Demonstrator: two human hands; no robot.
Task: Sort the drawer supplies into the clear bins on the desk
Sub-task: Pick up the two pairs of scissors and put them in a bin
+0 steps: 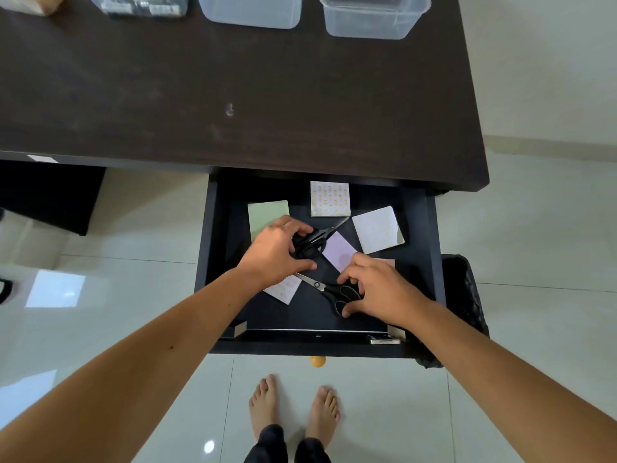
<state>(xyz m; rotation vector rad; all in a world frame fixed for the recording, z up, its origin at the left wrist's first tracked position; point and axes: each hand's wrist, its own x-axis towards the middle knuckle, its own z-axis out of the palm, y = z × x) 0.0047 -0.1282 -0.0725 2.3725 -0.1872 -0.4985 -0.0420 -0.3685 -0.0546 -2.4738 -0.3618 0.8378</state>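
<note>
The dark drawer is pulled out under the desk. In it lie two black-handled scissors and several note pads. My left hand grips the handles of the upper scissors, whose blades point up-right. My right hand grips the handles of the lower scissors, whose blades point up-left. Around them lie a green pad, a patterned pad, a white dotted pad, a lilac pad and a white pad partly under my left wrist. Clear bins stand at the desk's far edge.
A third bin at the far left holds dark items. The dark desk top lies between drawer and bins. A black waste bin stands right of the drawer. My bare feet stand on the white tiles below.
</note>
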